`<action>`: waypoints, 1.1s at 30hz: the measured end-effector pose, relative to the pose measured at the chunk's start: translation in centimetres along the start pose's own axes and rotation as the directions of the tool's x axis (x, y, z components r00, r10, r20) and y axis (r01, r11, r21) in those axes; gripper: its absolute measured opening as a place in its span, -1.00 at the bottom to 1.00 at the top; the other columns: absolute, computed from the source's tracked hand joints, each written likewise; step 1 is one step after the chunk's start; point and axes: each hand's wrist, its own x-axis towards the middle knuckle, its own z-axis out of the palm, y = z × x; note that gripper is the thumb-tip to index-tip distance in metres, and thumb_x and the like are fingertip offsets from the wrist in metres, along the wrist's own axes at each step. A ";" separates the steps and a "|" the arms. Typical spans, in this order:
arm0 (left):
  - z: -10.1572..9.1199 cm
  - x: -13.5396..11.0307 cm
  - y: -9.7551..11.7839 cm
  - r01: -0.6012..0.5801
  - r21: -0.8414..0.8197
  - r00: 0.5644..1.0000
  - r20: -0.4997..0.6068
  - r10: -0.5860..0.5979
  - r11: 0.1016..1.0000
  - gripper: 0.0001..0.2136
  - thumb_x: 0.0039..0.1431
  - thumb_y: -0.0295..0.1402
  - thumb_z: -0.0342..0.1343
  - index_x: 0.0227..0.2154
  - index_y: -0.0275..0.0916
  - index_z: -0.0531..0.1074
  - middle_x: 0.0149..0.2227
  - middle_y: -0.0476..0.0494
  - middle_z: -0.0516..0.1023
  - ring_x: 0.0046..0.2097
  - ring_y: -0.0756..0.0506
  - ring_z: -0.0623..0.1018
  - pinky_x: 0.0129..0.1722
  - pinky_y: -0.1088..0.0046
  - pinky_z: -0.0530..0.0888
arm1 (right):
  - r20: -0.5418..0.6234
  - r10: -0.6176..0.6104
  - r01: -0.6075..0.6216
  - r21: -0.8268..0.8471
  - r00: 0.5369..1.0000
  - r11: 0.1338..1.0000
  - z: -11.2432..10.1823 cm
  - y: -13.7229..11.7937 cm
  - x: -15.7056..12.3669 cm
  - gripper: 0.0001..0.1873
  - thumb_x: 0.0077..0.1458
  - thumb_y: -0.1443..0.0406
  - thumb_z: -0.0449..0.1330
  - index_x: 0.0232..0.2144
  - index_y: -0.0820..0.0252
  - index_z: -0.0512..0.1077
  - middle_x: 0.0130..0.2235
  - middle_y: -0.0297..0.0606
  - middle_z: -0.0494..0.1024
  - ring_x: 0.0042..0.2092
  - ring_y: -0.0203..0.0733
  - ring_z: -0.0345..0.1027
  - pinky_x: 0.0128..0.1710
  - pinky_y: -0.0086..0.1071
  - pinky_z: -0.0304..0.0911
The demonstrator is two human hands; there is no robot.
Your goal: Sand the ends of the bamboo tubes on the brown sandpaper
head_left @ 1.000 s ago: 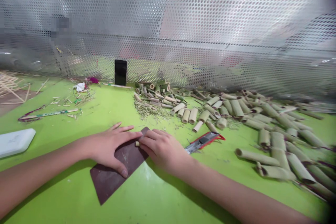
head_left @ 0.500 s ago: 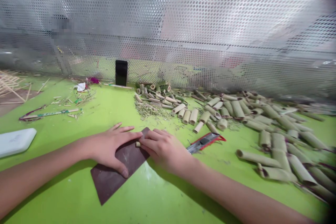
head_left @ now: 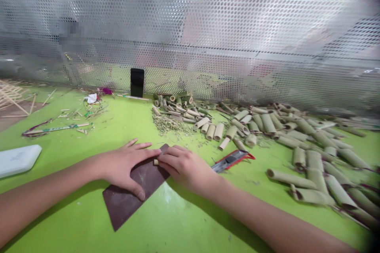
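Observation:
A dark brown sheet of sandpaper (head_left: 124, 205) lies slantwise on the green table. My left hand (head_left: 126, 168) rests spread on it, thumb and index finger pressing its surface and the other fingers stretched over the tabletop. Near the sheet's far right end, my right hand (head_left: 187, 168) is closed around a small bamboo piece (head_left: 156, 162). Only one pale end of that piece pokes out past the fingers; the rest is hidden. Just beyond my right wrist lies a red and grey utility knife (head_left: 233, 161).
Many cut bamboo tubes (head_left: 316, 166) are heaped on the right, with shavings (head_left: 175, 124) behind my hands. A phone (head_left: 137, 83) leans against the perforated metal screen (head_left: 190, 27). At left lie a white block-like object (head_left: 19, 161) and a heap of thin sticks (head_left: 13, 97).
Almost nothing differs. The bamboo piece and my right hand have shifted very slightly on the sandpaper, while my left hand stays in place.

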 end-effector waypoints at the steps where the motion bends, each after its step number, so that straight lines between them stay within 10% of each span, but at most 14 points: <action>1: 0.0 0.0 0.0 0.002 -0.002 1.000 0.001 -0.002 1.000 0.12 -0.08 0.20 0.34 0.46 0.04 -0.14 0.49 -0.28 -0.17 0.46 -0.53 -0.15 0.37 -0.32 -0.05 | 0.006 0.002 -0.002 0.011 1.000 1.000 0.0 0.1 0.0 -0.85 0.33 0.38 0.19 -0.19 0.24 0.59 -0.23 -0.16 0.58 -0.20 -0.16 0.44 -0.18 -0.31 0.41; 14: 0.3 0.1 -0.5 0.000 -0.006 1.000 -0.008 0.000 1.000 0.12 -0.09 0.18 0.36 0.45 0.09 -0.14 0.50 -0.22 -0.21 0.46 -0.56 -0.20 0.37 -0.32 -0.03 | 0.033 -0.065 0.056 0.210 0.997 0.976 -0.1 -1.2 -0.2 -0.92 0.28 0.38 0.25 -0.23 0.21 0.58 -0.26 -0.23 0.56 -0.23 -0.21 0.42 -0.18 -0.36 0.37; 19: 0.1 0.0 -0.2 0.018 -0.013 1.000 0.005 -0.018 1.000 0.12 -0.09 0.18 0.35 0.45 0.08 -0.14 0.50 -0.23 -0.20 0.46 -0.59 -0.18 0.35 -0.35 0.00 | 0.003 0.152 -0.151 0.146 0.988 0.978 -0.4 -1.0 0.0 -0.91 0.24 0.42 0.27 -0.31 0.21 0.58 -0.28 -0.22 0.56 -0.25 -0.19 0.43 -0.21 -0.33 0.36; 24: 0.0 0.0 -0.1 -0.004 -0.012 1.000 -0.005 0.004 1.000 0.10 -0.08 0.19 0.34 0.45 0.08 -0.12 0.50 -0.22 -0.18 0.46 -0.54 -0.17 0.37 -0.30 -0.04 | 0.063 -0.042 0.026 0.242 0.997 0.970 -0.3 -1.4 -0.1 -0.96 0.23 0.34 0.31 -0.27 0.15 0.59 -0.26 -0.25 0.58 -0.21 -0.20 0.44 -0.14 -0.32 0.35; 28: 0.1 0.0 -0.2 0.006 -0.021 1.000 -0.017 -0.006 1.000 0.12 -0.10 0.19 0.35 0.45 0.08 -0.12 0.50 -0.24 -0.17 0.46 -0.58 -0.16 0.35 -0.34 0.00 | 0.014 0.181 -0.181 0.100 0.983 0.978 -0.5 -1.3 -0.2 -0.87 0.27 0.39 0.24 -0.33 0.20 0.59 -0.32 -0.23 0.55 -0.30 -0.21 0.40 -0.25 -0.33 0.33; 33: 0.2 0.0 -0.4 0.001 -0.005 1.000 -0.009 -0.002 1.000 0.12 -0.10 0.20 0.35 0.45 0.10 -0.13 0.50 -0.22 -0.18 0.45 -0.58 -0.17 0.36 -0.31 0.02 | 0.062 -0.013 0.002 0.168 0.998 0.986 -0.5 -1.9 -0.2 -0.92 0.24 0.38 0.27 -0.28 0.15 0.59 -0.28 -0.25 0.58 -0.23 -0.19 0.44 -0.18 -0.31 0.35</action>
